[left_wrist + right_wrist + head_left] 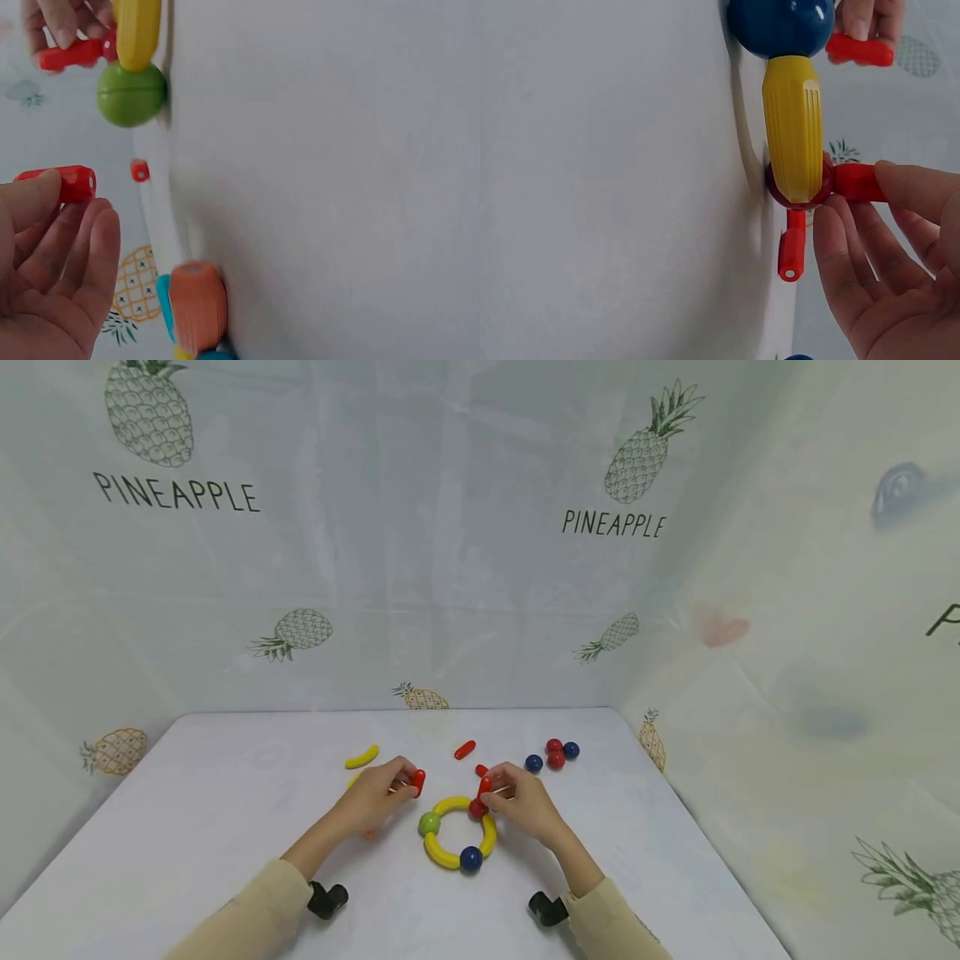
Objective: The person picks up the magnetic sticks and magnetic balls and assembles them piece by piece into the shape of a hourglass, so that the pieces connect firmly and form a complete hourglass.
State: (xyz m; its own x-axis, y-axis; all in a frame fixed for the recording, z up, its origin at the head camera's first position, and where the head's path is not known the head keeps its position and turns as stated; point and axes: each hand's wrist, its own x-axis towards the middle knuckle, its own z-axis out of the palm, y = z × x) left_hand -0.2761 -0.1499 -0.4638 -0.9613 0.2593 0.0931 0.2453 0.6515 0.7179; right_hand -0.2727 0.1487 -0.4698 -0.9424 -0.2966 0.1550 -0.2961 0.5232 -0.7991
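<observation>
On the white table [225, 752], about midway between its left and right edges, a flat ring joins three yellow curved rods [442, 855] with a green ball [430, 823], a blue ball [471, 859] and a red ball [477, 809]; the right hand [525, 803] pinches a red rod [485, 786] between thumb and fingertips, its end touching the red ball; it is held upright there, seemingly so that its end meets a socket in the ball, though how deep it sits cannot be told; the left hand [378, 795] pinches another red rod [419, 779] between thumb and fingers, its remaining fingers loosely extended, clear of the ring, perhaps to keep that piece ready; the ring likely lies flat to give the upright rod a steady base. Towards the table's far edge lie a loose red rod [465, 750] and a second one [482, 770], the latter partly behind the right hand; loose red and blue balls [555, 761] cluster towards the far right corner; a loose yellow rod [363, 757] lies left of these, near the far edge; the left forearm and hand partly cover an orange piece [198, 306], with a cyan piece [164, 304] just beside it.
</observation>
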